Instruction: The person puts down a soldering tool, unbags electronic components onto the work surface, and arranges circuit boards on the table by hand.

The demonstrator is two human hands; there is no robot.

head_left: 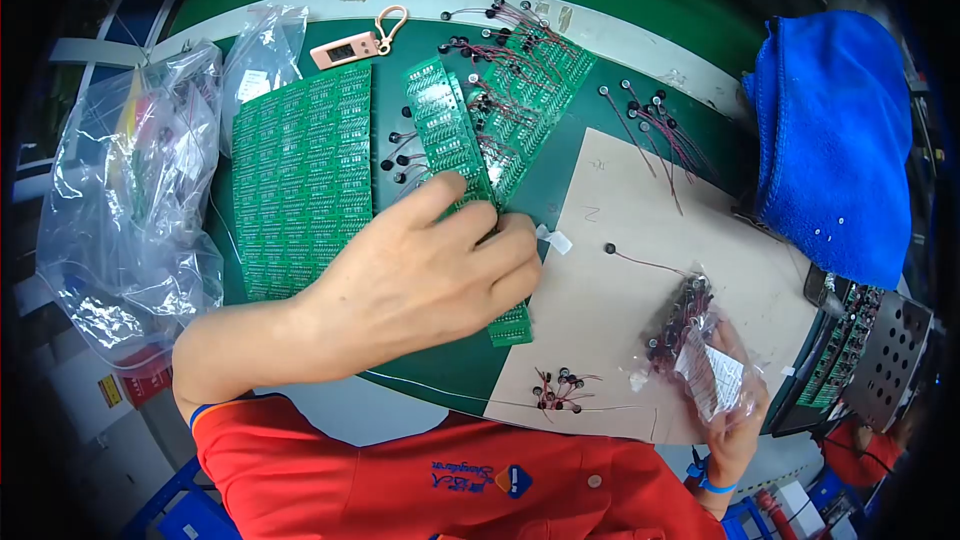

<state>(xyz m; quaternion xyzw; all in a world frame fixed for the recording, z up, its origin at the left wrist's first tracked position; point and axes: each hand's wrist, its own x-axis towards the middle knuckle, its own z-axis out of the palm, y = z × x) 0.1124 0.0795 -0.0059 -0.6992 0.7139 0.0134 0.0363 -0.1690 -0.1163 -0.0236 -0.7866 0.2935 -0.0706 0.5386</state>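
My left hand (430, 265) reaches over the middle of the green mat, its fingers bent down at a narrow green circuit board strip (440, 120); its fingertips are partly hidden. Behind the strip, another green board (535, 90) carries small black round parts with thin red and black wires. At the lower right, my right hand (740, 400) is closed round a clear plastic bag (712, 380) with a white label. Many wired round parts (680, 320) show at the bag's mouth. One wired part (611, 249) lies on the cardboard just left of the bag.
Stacked green boards (305, 170) lie left of my left hand, beside clear bags (140, 190). A pink tag (345, 50) lies behind them. Wired parts form piles on the cardboard (590, 330) and mat. At right are a blue cloth (835, 140) and a rack of boards (845, 350).
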